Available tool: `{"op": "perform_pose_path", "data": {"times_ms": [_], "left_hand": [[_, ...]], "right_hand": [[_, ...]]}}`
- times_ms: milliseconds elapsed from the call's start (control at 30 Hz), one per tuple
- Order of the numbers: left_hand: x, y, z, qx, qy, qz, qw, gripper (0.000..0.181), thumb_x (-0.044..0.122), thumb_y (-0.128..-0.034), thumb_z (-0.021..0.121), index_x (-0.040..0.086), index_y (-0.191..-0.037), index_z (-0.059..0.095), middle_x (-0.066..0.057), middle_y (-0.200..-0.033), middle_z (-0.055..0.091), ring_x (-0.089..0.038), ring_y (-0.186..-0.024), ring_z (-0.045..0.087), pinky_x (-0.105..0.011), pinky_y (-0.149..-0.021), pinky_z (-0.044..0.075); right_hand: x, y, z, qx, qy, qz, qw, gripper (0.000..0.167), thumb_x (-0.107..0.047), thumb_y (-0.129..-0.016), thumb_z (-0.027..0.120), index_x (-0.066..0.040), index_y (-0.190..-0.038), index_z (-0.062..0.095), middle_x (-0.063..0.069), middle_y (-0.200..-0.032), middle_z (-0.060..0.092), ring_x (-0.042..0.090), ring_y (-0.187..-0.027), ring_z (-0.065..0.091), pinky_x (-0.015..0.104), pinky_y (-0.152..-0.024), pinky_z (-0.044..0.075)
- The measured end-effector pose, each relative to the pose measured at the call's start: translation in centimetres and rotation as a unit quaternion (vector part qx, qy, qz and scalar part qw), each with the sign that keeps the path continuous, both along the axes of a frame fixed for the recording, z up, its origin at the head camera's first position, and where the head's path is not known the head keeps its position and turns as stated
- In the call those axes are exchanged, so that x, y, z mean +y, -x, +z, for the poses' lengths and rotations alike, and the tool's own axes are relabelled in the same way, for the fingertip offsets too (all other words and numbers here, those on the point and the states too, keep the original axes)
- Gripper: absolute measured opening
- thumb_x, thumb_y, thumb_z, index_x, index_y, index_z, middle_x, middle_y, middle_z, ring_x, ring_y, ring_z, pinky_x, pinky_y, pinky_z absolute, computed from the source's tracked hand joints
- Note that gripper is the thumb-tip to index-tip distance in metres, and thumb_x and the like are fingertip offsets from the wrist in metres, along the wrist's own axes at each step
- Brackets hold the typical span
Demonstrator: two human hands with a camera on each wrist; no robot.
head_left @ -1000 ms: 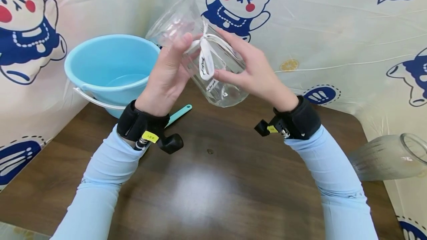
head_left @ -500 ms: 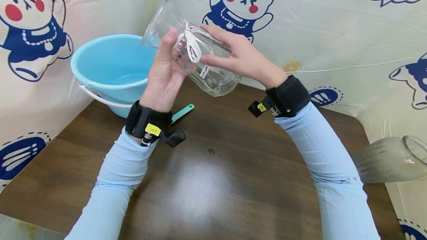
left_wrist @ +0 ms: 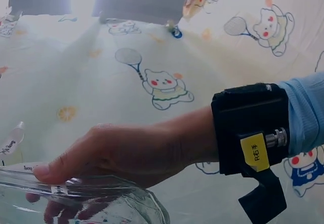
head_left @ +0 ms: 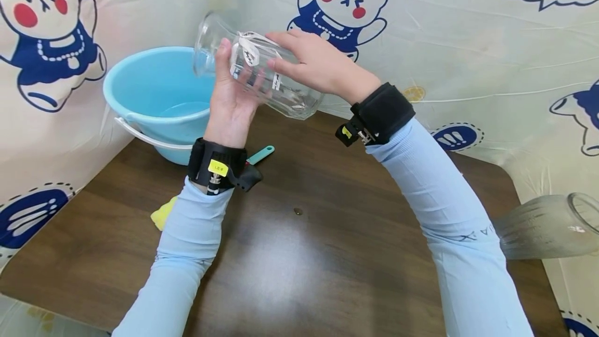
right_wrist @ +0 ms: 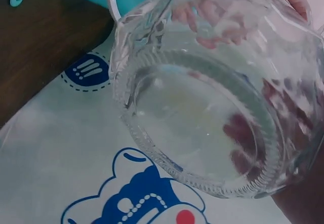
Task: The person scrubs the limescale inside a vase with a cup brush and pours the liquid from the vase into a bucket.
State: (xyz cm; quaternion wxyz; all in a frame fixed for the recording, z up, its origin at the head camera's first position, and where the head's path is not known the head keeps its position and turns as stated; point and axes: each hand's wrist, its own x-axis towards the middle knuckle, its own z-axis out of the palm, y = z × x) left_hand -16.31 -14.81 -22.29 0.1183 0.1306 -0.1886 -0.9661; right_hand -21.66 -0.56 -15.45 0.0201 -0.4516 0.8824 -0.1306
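Both hands hold a clear glass vase (head_left: 292, 95) in the air, tilted so its flared mouth points up and left near the blue basin. A white ribbon (head_left: 250, 53) with printed lettering is tied round its neck. My left hand (head_left: 234, 100) supports it from below near the neck, thumb up along the near side. From above, my right hand (head_left: 323, 61) grips the body, thumb on the near side. In the left wrist view the right hand (left_wrist: 116, 150) lies over the glass. The vase's ridged base (right_wrist: 197, 128) fills the right wrist view, fingers showing through it.
A light blue basin (head_left: 119, 92) with a white handle stands at the back left of the brown table (head_left: 327, 254). Beside it lies a turquoise handle (head_left: 262, 155). A yellow cloth or sponge (head_left: 163, 213) is partly under the left sleeve. Another glass vase (head_left: 543, 228) lies at the right edge.
The vase has moved left and tipped closer to level, its mouth now over the basin's right rim. Both hands moved with it, and the yellow thing has come into view.
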Motion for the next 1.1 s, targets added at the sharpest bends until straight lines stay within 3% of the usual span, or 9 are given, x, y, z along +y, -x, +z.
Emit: {"op": "perform_pose_path", "data": {"times_ms": [133,300,533,733,1033,1100], "left_hand": [[-0.6,0.0,-0.1,-0.030,-0.042,-0.006,0.9986,0.035,0.037,-0.0805,0.065,0.029,-0.110,0.049,-0.007,-0.115,0.054,-0.027,-0.110,0.048,-0.051,-0.100,0.024],[-1.0,-0.1,-0.4,-0.052,-0.101,-0.001,0.9935,0.036,0.037,-0.0770,0.070,0.027,-0.106,0.051,-0.009,-0.112,0.056,-0.027,-0.107,0.050,-0.051,-0.101,0.024],[-1.4,0.2,-0.6,-0.038,-0.163,0.009,0.9859,0.037,0.040,-0.0775,0.069,0.028,-0.108,0.051,-0.008,-0.112,0.054,-0.026,-0.108,0.047,-0.052,-0.100,0.025],[-1.6,0.4,-0.4,-0.049,-0.190,0.029,0.9801,0.038,0.045,-0.0765,0.068,0.030,-0.106,0.050,-0.006,-0.113,0.051,-0.023,-0.103,0.050,-0.051,-0.095,0.032],[-1.7,0.8,-0.6,-0.026,-0.229,0.028,0.9726,0.043,0.050,-0.0792,0.062,0.020,-0.109,0.052,-0.004,-0.113,0.052,-0.018,-0.100,0.049,-0.035,-0.090,0.039],[-1.7,0.9,-0.7,-0.026,-0.238,0.027,0.9704,0.046,0.052,-0.0785,0.062,0.019,-0.109,0.052,-0.004,-0.113,0.052,-0.017,-0.096,0.048,-0.033,-0.089,0.039]], "right_hand": [[-1.1,0.4,0.2,0.027,-0.044,-0.006,0.9986,0.060,-0.048,-0.094,0.034,-0.016,-0.143,0.028,0.005,-0.139,0.039,0.016,-0.125,0.037,0.032,-0.103,0.031],[-2.3,0.8,0.3,0.035,-0.074,0.006,0.9966,0.064,-0.054,-0.091,0.038,-0.015,-0.142,0.031,0.004,-0.140,0.039,0.016,-0.126,0.037,0.032,-0.104,0.031],[-3.7,0.8,1.2,0.059,-0.086,0.026,0.9943,0.058,-0.052,-0.091,0.040,-0.015,-0.136,0.041,0.004,-0.129,0.052,0.017,-0.114,0.050,0.029,-0.099,0.037],[-5.0,0.7,1.9,0.083,-0.078,0.031,0.9930,0.051,-0.051,-0.091,0.042,-0.017,-0.126,0.054,0.001,-0.112,0.061,0.014,-0.096,0.056,0.022,-0.088,0.044],[-6.0,0.4,2.2,0.106,-0.107,0.024,0.9883,0.051,-0.051,-0.091,0.041,-0.015,-0.125,0.056,0.002,-0.105,0.062,0.015,-0.095,0.055,0.022,-0.087,0.044],[-6.3,0.4,2.2,0.113,-0.117,0.021,0.9865,0.052,-0.050,-0.092,0.040,-0.014,-0.126,0.054,0.003,-0.109,0.062,0.016,-0.098,0.055,0.023,-0.089,0.043]]}}
